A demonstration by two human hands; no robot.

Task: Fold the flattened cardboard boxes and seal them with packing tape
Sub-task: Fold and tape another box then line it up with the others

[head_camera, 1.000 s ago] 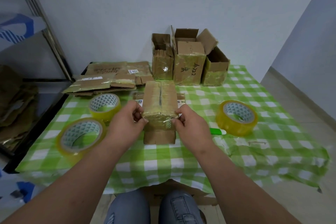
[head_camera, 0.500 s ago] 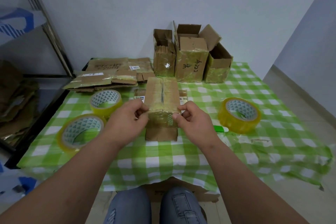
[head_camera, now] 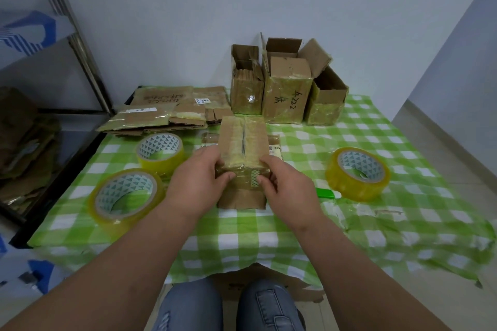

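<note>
Hands meet on the near end of the box point(head_camera: 243, 148): the left hand point(head_camera: 200, 183) and the right hand point(head_camera: 286, 188) each curl round a corner, thumbs pressed on the glossy tape point(head_camera: 242, 166) over its front edge, while the other fingers are tucked behind the cardboard and cannot be made out. Two rolls point(head_camera: 126, 196) lie just left of the left hand and a third roll point(head_camera: 357, 173) sits well right of the right hand, with a green tool point(head_camera: 326, 192) between, its near end hidden by the wrist. Beyond the hands stand open boxes point(head_camera: 286, 88) and flat cardboard point(head_camera: 166, 110), whose labels are too small to read.
</note>
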